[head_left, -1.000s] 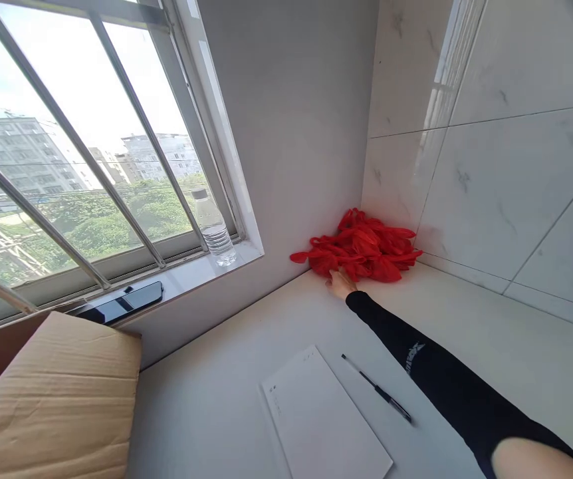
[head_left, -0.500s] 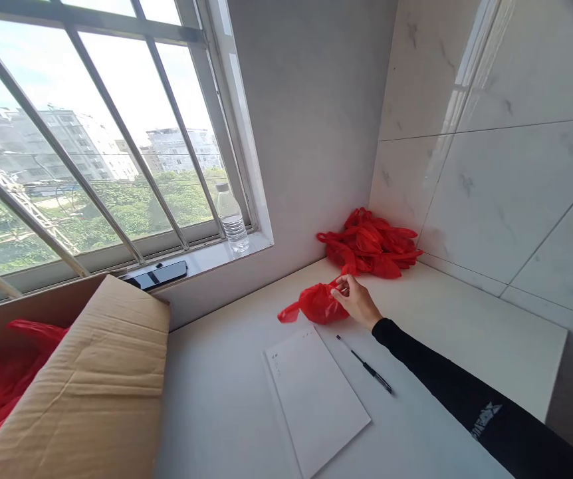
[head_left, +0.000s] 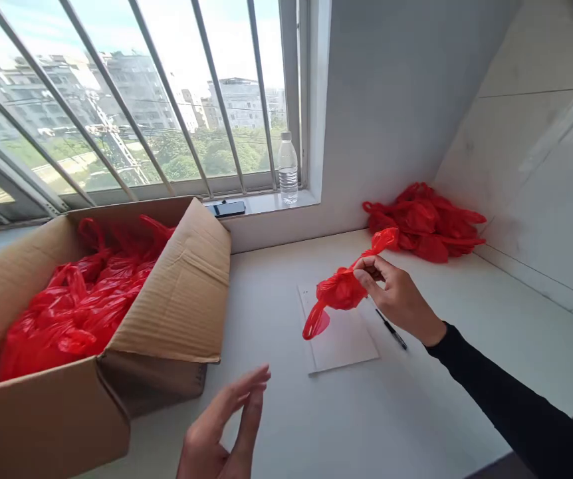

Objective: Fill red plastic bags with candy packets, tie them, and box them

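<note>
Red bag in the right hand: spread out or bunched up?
Bunched up: the red bag, pinched by the right hand, shows a gathered lump with narrow ends sticking out at two sides.

head | above white table [head_left: 291, 426], close | faces forward and down | window [head_left: 137, 106] beyond

Your white table [head_left: 276, 412] bears: box [head_left: 181, 299] at left; pad [head_left: 343, 342]; pen [head_left: 392, 330] beside it; red bags [head_left: 431, 226] in far corner.
</note>
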Demonstrator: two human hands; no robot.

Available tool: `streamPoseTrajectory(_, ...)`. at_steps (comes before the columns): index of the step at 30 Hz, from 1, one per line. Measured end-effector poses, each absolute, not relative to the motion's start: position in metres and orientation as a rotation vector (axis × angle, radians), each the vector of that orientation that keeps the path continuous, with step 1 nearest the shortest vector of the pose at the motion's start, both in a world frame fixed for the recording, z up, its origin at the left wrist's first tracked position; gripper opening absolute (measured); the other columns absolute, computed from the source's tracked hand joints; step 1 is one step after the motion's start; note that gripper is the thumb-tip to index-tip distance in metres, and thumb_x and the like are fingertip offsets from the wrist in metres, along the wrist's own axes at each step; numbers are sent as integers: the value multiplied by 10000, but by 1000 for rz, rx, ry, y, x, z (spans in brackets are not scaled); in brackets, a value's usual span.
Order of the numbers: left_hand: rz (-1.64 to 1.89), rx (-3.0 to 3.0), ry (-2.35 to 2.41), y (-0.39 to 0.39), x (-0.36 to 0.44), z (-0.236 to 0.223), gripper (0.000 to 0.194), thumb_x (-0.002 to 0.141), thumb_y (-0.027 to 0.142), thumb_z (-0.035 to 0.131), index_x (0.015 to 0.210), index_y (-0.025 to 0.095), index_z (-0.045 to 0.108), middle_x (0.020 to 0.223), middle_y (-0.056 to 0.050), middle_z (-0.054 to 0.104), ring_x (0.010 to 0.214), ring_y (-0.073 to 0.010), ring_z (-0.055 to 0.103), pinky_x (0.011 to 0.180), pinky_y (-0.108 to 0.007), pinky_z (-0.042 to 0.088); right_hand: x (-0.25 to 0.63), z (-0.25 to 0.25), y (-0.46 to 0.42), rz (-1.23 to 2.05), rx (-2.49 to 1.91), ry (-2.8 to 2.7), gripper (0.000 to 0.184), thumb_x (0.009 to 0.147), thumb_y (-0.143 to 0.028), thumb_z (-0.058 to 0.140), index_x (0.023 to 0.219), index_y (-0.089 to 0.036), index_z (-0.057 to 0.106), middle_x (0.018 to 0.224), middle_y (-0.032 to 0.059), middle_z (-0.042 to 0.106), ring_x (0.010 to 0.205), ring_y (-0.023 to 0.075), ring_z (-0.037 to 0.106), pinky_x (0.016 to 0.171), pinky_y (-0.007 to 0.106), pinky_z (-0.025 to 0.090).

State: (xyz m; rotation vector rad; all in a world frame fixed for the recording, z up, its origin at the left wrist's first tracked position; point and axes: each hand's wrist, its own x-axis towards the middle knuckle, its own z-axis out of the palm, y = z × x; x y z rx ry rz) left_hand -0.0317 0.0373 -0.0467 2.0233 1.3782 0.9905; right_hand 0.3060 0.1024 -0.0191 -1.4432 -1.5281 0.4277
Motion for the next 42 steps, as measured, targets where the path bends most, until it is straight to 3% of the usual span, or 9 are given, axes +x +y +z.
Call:
streamPoseTrajectory(4, 1034, 1953, 1435, 37, 15, -35, 377, 959, 425, 625, 1327, 343, 630, 1368, -34, 656, 1235, -243, 627, 1039, -402, 520, 264, -23, 56, 677, -1366, -1532, 212, 1036, -473, 539, 986, -282, 616, 949, -15, 666, 878, 187, 620, 799, 311, 477)
streamPoseTrajectory(7, 913, 1891, 1385, 34, 31, -43, 247, 977, 424, 594, 1129, 281, 725, 1120, -34, 738, 1052, -243, 660, 916, -393, 511, 248, -42, 31, 863, -1353, -1521, 237, 1037, -499, 533, 978, -282, 610, 936, -13, 652, 873, 187, 614, 787, 314, 477)
streamPoseTrajectory(9, 867, 1802, 1398, 30, 27, -52, 283, 1016, 430, 525, 980, 266, 752, 940, -12, 751, 897, -216, 669, 802, -356, 500, 248, -56, 21, 910, -1408, -1469, 253, 1037, -522, 525, 994, -283, 599, 905, -13, 630, 840, 187, 594, 782, 323, 474)
streamPoseTrajectory(12, 854, 1672, 1404, 23, 12, -62, 342, 1035, 457, 488, 983, 265, 766, 920, -4, 762, 883, -199, 679, 783, -328, 489, 255, -74, 11, 905, -1530, -1351, 269, 1040, -546, 507, 1020, -289, 583, 866, -20, 596, 808, 185, 570, 773, 334, 473)
streamPoseTrajectory(17, 832, 1606, 1307, 17, 4, -64, 306, 1027, 445, 525, 1093, 289, 781, 1029, -8, 777, 930, -178, 689, 828, -297, 499, 243, -81, 4, 817, -1480, -1550, 206, 1030, -496, 558, 1136, -319, 562, 1118, 0, 623, 1068, 217, 573, 863, 368, 478)
streamPoseTrajectory(22, 841, 1593, 1270, 14, 10, -57, 280, 1017, 426, 559, 1144, 298, 773, 1056, -7, 774, 917, -163, 689, 814, -283, 509, 218, -76, 6, 578, -1329, -1842, 93, 1040, -341, 571, 1125, -304, 578, 1077, 9, 595, 1007, 214, 549, 877, 395, 481)
streamPoseTrajectory(32, 894, 1533, 1301, 12, 9, -61, 266, 1014, 415, 571, 1128, 294, 779, 1045, -6, 779, 921, -159, 688, 816, -283, 505, 211, -73, -1, -69, -1266, -1704, 351, 951, -180, 677, 1247, -225, 493, 1224, 95, 514, 1161, 277, 487, 993, 467, 418)
streamPoseTrajectory(37, 890, 1532, 1284, 16, 10, -62, 256, 1013, 398, 575, 1127, 297, 781, 1047, -6, 781, 925, -158, 692, 823, -282, 509, 208, -73, 0, -39, -1325, -1863, 184, 956, -199, 678, 1125, -253, 627, 1211, 89, 488, 1212, 308, 444, 1103, 570, 379)
streamPoseTrajectory(42, 928, 1551, 1284, 17, 8, -65, 235, 1009, 363, 586, 1126, 310, 783, 1080, -3, 784, 974, -173, 696, 842, -283, 515, 211, -81, 5, 154, -1371, -1871, 123, 983, -168, 601, 1060, -264, 608, 1176, 87, 520, 1205, 300, 459, 1115, 595, 363)
